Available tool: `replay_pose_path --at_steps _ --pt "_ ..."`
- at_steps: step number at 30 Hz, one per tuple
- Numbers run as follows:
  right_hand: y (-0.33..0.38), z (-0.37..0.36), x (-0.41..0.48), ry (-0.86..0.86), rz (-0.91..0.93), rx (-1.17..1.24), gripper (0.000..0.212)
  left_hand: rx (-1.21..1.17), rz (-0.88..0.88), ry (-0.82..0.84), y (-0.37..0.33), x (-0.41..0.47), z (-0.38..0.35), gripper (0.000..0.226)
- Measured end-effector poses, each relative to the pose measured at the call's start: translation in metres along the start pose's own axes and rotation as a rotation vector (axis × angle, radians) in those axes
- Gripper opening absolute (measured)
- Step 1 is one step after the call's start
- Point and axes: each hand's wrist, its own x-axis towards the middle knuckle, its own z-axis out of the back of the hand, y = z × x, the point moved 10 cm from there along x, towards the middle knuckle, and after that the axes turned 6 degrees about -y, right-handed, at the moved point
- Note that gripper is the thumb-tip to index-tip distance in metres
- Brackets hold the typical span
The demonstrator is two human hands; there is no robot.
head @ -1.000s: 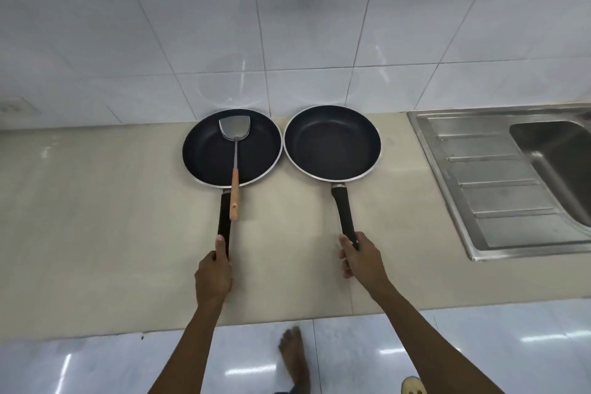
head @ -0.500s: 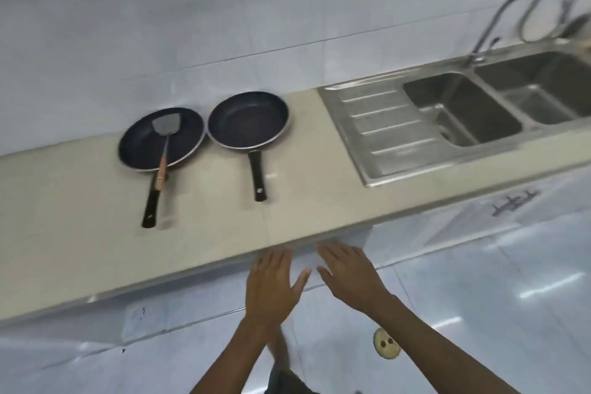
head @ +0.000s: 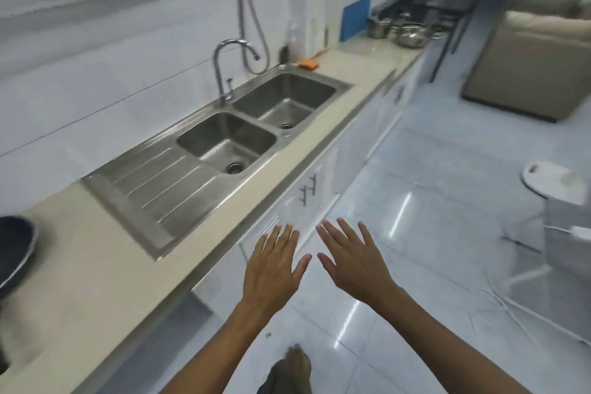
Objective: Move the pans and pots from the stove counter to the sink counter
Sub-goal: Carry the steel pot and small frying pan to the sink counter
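Compared with half a second ago: view swung rightward along the desk (head: 96,291). Then, two frying pans in full view left of the sink; now, only one dark pan (head: 14,249) visible, cut by the left frame edge, blurred. Second pan and spatula out of frame. Double-bowl steel sink (head: 224,144) now central, previously at upper right. Far end of the desk newly visible.

Left hand (head: 271,269): grip released, fingers spread, palm down, holding nothing. Right hand (head: 355,262): grip likewise released, fingers fanned, empty. Both raised side by side over the floor (head: 415,233), just off the desk's front edge, thumbs near each other but apart. Same open posture as half a second ago; one second ago, both clasped on pan handles.

Task items: dark pan resting on the beige desk, left of the sink's ribbed drainboard (head: 160,195), well apart from both hands. Interior dark, rim pale metallic; handle not discernible. Several steel pots (head: 406,30) at the far end of the desk, beyond the sink, beside a blue board (head: 355,17) leaning against the wall; blurred, count uncertain. Orange sponge (head: 309,65) by the far sink corner. Curved faucet (head: 224,73) behind the bowls.
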Motion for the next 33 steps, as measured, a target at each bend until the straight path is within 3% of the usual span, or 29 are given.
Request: replay_pose_path --at_steps 6,13,25,33 --pt "-0.155 0.030 0.033 -0.039 -0.242 -0.036 0.061 -0.066 -0.168 -0.038 -0.098 0.142 -0.024 0.077" --pt "-0.336 0.040 0.118 -0.042 -0.376 -0.041 0.059 -0.100 -0.237 -0.014 -0.188 0.329 -0.071 0.085" --pt "-0.603 0.034 0.245 -0.076 -0.457 -0.051 0.057 -0.087 -0.370 -0.006 -0.324 0.605 -0.130 0.077" --pt "-0.809 0.011 0.332 -0.023 -0.443 -0.017 0.061 -0.061 -0.296 0.012 -0.418 0.788 -0.203 0.077"
